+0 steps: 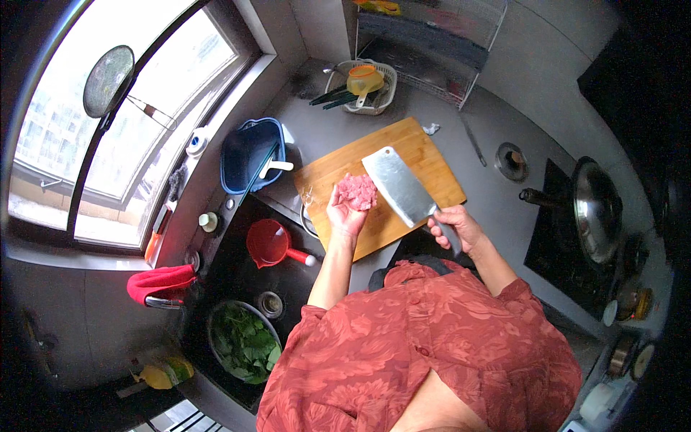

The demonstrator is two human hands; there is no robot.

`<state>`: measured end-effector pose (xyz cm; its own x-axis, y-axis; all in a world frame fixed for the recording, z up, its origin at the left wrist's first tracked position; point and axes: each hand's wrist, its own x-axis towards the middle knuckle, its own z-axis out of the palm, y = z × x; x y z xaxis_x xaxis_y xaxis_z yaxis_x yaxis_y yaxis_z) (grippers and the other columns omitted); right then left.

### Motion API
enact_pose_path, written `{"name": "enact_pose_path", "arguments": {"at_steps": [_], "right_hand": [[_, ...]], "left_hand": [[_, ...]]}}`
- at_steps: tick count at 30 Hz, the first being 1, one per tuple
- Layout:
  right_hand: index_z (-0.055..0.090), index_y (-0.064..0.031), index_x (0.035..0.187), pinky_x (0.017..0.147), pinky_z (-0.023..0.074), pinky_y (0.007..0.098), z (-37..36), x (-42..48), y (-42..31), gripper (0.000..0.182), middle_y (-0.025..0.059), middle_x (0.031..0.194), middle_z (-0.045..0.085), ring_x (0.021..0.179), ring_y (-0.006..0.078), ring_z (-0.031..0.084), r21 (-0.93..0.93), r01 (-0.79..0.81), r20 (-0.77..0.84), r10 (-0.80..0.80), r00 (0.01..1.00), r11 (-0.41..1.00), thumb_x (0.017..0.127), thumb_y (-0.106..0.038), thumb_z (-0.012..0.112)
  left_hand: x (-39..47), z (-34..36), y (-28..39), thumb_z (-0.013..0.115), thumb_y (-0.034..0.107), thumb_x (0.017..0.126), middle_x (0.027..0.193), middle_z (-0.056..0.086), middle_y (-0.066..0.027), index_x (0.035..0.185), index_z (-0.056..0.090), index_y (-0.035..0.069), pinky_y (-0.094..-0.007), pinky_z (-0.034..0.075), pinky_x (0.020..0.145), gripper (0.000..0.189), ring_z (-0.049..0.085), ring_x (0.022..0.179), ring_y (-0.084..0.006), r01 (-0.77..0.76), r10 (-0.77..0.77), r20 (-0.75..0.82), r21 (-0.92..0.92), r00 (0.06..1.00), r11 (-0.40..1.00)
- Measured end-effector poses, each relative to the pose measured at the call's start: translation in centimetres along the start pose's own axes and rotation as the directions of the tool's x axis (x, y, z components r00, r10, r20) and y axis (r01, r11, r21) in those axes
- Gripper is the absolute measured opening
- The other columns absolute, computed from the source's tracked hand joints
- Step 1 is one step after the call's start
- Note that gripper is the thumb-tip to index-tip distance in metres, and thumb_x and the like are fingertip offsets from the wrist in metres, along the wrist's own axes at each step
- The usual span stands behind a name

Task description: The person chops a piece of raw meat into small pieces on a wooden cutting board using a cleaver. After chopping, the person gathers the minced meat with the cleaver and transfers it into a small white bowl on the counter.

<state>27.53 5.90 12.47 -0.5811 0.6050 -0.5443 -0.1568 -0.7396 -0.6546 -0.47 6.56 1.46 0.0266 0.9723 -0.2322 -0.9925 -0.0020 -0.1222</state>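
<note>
A lump of pink minced meat rests in my left hand, which is palm up over the left part of a wooden cutting board. My right hand grips the dark handle of a cleaver. Its broad steel blade lies flat-side up over the middle of the board, close beside the meat. Whether the blade touches the board or the meat is hard to tell from above.
Left of the board stand a blue basin and a dark sink holding a red ladle and a bowl of leafy greens. Behind is a white basket with a yellow strainer. A lidded wok sits on the right.
</note>
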Motion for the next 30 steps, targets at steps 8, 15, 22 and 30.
{"name": "enact_pose_path", "arguments": {"at_steps": [8, 15, 22, 30], "right_hand": [[0.058, -0.0022, 0.074, 0.038, 0.0418, 0.0273, -2.3, 4.1, 2.5, 0.021, 0.0054, 0.061, 0.058, 0.043, 0.0136, 0.053, -0.535, 0.239, -0.134, -0.361, 0.923, 0.81, 0.083, -0.02, 0.058], [0.057, -0.0023, 0.082, 0.062, 0.0467, 0.0458, -9.4, 8.2, 3.1, 0.026, 0.0171, 0.081, 0.061, 0.074, 0.0342, 0.061, -0.998, -0.031, -0.065, -0.794, 0.605, 0.057, 0.077, -0.028, 0.057], [0.053, 0.0004, 0.09, 0.068, 0.0472, 0.0465, -11.5, 10.1, 4.3, 0.024, 0.0195, 0.089, 0.059, 0.079, 0.0352, 0.061, -0.99, -0.141, -0.055, -0.872, 0.487, -0.016, 0.078, -0.021, 0.052], [0.053, 0.0004, 0.094, 0.066, 0.0456, 0.0466, -11.5, 11.1, 4.4, 0.024, 0.022, 0.094, 0.056, 0.081, 0.0352, 0.06, -0.985, -0.174, -0.08, -0.827, 0.556, -0.021, 0.077, -0.017, 0.052]], "left_hand": [[-2.0, -0.3, 0.0, 0.043, 0.033, 0.091, 0.127, 0.047, -0.0247, 0.131, 0.042, 0.008, -0.0519, 0.048, 0.083, 0.047, 0.052, 0.109, -0.041, -0.034, 0.107, -0.137, 0.455, 0.985, 0.89], [1.4, -5.8, 1.4, 0.053, 0.024, 0.087, 0.131, 0.047, -0.0188, 0.122, 0.053, 0.008, -0.056, 0.033, 0.098, 0.039, 0.042, 0.122, -0.0372, 0.141, -0.128, -0.094, 0.15, 0.987, 0.979], [0.5, -2.8, -1.1, 0.056, 0.025, 0.085, 0.126, 0.052, -0.0149, 0.12, 0.055, 0.008, -0.0541, 0.035, 0.098, 0.04, 0.047, 0.118, -0.0352, 0.068, -0.008, -0.319, 0.176, 0.948, 0.982], [1.0, -4.4, -0.6, 0.057, 0.027, 0.084, 0.123, 0.054, -0.0158, 0.119, 0.056, 0.007, -0.0548, 0.036, 0.098, 0.04, 0.048, 0.115, -0.0362, 0.115, -0.049, -0.291, 0.214, 0.955, 0.97]]}}
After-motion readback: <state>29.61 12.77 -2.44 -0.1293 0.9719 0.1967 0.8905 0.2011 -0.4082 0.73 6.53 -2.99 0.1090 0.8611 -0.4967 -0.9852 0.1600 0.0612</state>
